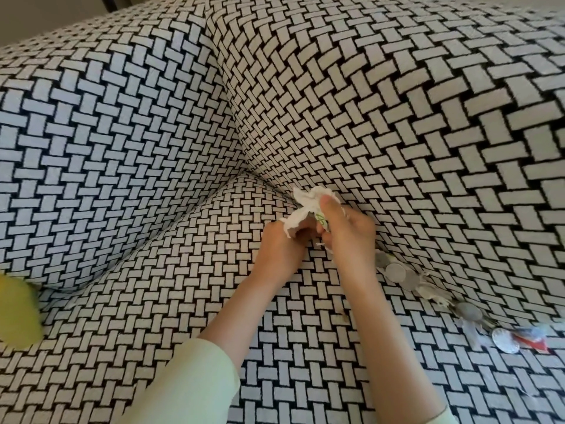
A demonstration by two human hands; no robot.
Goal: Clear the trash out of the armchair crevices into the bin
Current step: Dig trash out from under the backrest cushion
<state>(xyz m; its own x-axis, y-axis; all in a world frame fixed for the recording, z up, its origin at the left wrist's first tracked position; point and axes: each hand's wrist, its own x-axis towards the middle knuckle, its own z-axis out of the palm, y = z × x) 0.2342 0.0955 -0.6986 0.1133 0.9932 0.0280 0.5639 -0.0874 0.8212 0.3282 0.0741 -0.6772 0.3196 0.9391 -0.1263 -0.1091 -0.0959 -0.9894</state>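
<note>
The armchair (153,133) is covered in black-and-white woven-pattern fabric. Both hands meet over the seat near the back corner. My left hand (282,244) and my right hand (348,237) together grip a crumpled white tissue (307,201), with a small green-printed scrap (321,217) pinched between the fingers. Along the crevice between seat and right arm lie several silver coins (396,272), torn paper bits (434,293) and a red-and-blue wrapper (532,339). No bin is in view.
A yellow-green object (16,313) sits at the left edge on the seat. The seat cushion (183,286) spreads out in front of my hands. A strip of floor or wall shows at the top left.
</note>
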